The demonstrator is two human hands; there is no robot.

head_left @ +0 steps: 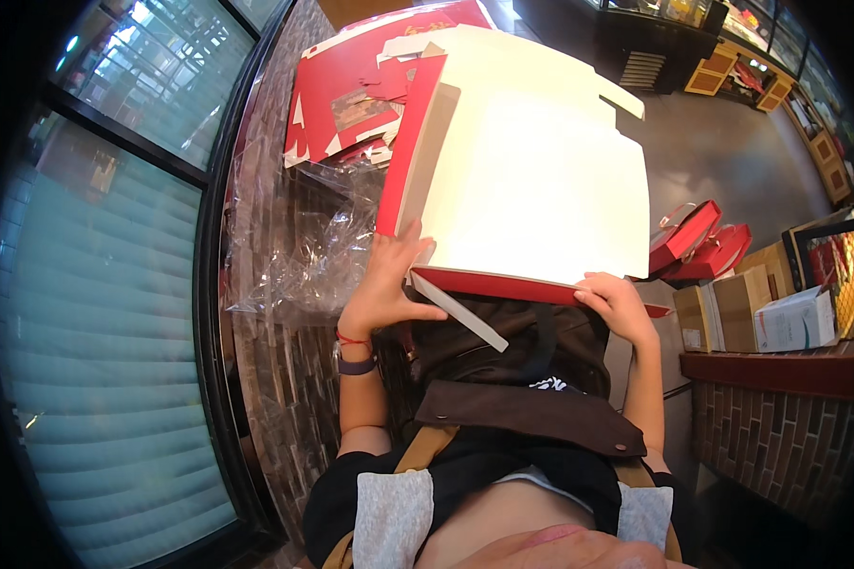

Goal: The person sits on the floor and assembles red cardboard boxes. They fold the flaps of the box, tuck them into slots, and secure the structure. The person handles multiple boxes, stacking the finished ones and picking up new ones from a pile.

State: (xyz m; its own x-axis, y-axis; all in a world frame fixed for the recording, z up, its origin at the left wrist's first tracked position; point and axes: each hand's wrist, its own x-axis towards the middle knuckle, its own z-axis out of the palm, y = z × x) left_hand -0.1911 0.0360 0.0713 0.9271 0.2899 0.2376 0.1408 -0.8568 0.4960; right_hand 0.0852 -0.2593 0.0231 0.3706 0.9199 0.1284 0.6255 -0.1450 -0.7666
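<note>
A partly folded cardboard box (541, 171), white inside and red outside, lies before me. Its left side panel (410, 152) and near edge (503, 283) are bent up. At the near left corner my left hand (386, 280) rests its fingertips against the side panel, thumb stretched apart from the fingers. A narrow grey-white flap (465, 313) sticks out from that corner, close to the thumb. My right hand (621, 303) grips the near edge towards its right end, with the fingers bent over onto the white inside.
Behind the box lie red and white cardboard sheets (337, 104). Crumpled clear plastic (304, 247) covers the brick-patterned surface on the left, beside a window (114, 332). To the right are red boxes with handles (688, 237), brown cartons (740, 303) and a white carton (795, 321) on a brick ledge.
</note>
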